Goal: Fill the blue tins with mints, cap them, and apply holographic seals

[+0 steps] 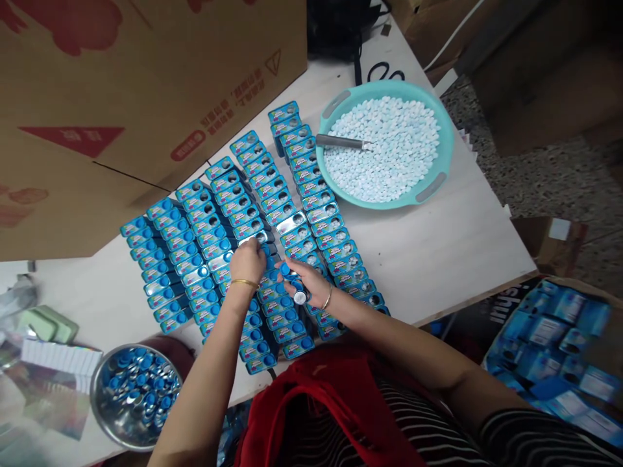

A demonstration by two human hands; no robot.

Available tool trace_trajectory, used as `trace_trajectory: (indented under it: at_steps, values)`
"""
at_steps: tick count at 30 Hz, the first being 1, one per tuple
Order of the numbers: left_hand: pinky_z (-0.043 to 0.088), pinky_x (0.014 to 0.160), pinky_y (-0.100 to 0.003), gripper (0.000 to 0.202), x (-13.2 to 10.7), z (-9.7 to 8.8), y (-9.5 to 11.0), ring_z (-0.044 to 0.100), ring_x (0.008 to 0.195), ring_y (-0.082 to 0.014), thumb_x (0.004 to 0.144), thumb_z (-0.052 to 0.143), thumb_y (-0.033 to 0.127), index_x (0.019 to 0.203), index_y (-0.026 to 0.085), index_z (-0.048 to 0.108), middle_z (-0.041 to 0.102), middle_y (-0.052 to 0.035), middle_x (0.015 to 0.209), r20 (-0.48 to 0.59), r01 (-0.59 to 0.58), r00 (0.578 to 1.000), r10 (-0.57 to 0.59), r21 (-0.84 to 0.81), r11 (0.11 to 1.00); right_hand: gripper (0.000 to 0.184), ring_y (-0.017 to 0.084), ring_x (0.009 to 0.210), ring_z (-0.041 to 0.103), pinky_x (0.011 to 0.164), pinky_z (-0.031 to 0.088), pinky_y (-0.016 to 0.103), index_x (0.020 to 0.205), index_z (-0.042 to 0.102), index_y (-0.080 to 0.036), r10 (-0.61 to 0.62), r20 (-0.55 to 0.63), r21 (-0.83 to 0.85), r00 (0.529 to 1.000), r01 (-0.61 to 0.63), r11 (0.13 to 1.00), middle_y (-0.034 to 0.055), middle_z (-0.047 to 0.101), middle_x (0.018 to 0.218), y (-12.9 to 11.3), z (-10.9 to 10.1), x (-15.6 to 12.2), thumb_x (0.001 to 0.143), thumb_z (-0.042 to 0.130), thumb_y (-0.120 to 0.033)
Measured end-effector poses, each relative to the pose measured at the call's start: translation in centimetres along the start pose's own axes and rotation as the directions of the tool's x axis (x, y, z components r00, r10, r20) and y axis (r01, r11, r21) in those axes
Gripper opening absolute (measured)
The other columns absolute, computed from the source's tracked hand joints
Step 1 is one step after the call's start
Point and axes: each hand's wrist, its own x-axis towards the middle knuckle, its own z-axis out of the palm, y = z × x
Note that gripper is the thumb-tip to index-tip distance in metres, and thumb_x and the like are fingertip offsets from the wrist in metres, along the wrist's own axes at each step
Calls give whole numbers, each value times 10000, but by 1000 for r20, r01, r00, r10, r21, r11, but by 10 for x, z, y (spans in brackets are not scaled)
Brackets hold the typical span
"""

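Right hand [314,285] cradles caps [300,298] among tin rows [285,318].
From afar I see bare tabletop [413,272] reaching the right edge; left of the caps, my left hand [248,261] touches a tin [261,238], I can't tell its pinch; teal basin [447,144] far right.

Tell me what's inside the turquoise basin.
The turquoise basin holds small pale pieces and a grey-handled tool. The pieces cover the basin's bottom; the tool's far end seems buried.

Pale worktable [438,259], speckled grey floor [523,188], dim light beyond
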Motion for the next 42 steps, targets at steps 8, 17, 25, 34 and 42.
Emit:
trace_trajectory:
  at_steps: [8,17,25,34,42]
  values:
    - [453,783,-341,172,1,-7,-4,613,898,-245,828,524,304,951,199,584,651,-82,901,24,73,997,-71,-102,992,356,66,368,471,340,303,192,940,588,-171,-16,2,-47,1000,16,999,-26,634,654,1,-4,4,809,622,-499]
    - [88,1106,-664,985,7,5,-11,-19,1446,-397,707,692,453,1490,199,152,46,-166,1584,-44,182,982,-183,-27,983,375,70,374,475,336,288,200,952,597,-170,-35,29,-86,999,38,996,-25,631,668,-1,-5,5,794,635,-509]
    - [18,1108,-668,1192,24,-2,-13,-53,1438,-417,606,773,477,1508,160,60,13,-189,1580,-8,209,978,-209,23,978,366,63,376,459,336,299,195,927,600,-176,24,71,-103,997,-16,994,-23,647,682,-2,-4,8,808,618,-521]
    - [418,985,-374,129,-38,-3,-7,559,1049,-202,779,600,314,856,215,634,618,-53,1067,-53,-255,964,261,-466,847,414,67,325,402,333,302,187,814,587,-166,103,47,-54,994,-100,993,-77,470,426,-9,8,12,822,592,-580]
    - [437,697,-274,78,17,-5,-6,589,744,-169,798,524,254,858,206,539,620,-21,771,-107,70,989,-106,-294,953,360,42,379,422,336,286,169,864,592,-148,71,-3,118,997,-71,990,-29,603,633,-18,11,22,868,571,-506]
